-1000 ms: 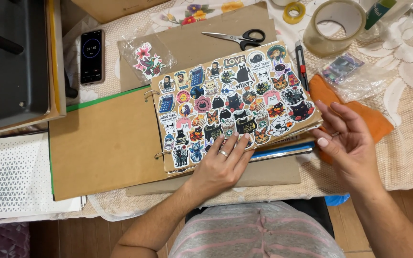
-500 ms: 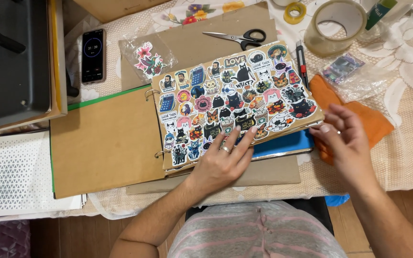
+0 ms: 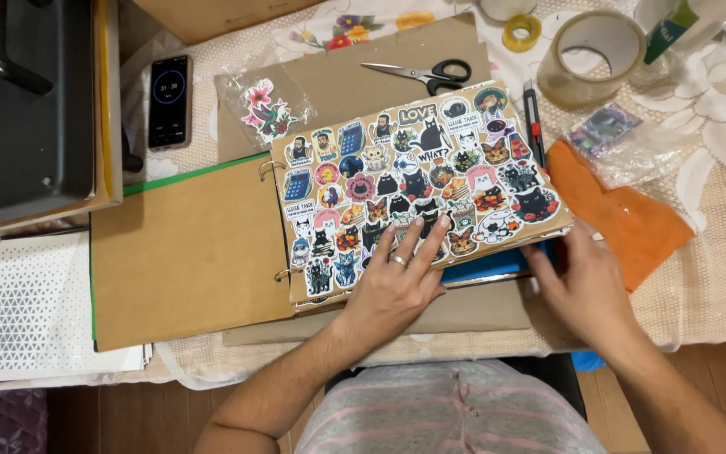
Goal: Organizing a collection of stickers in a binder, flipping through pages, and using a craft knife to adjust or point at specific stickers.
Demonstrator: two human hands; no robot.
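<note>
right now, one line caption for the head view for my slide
Left hand flat on sticker-covered album page, right hand at its edge, scissors behind.

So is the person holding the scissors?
No, the scissors lie alone on the brown card above the sticker page, while the left hand presses that page and the right hand touches its edge.

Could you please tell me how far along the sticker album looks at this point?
Done: the open page is covered almost edge to edge with stickers. In hand: the left hand lies flat on that page, while the right hand grips its right edge above the blue sheet. Left: one flower sticker sits in its bag, unplaced, and the scissors and tape roll lie out.
</note>
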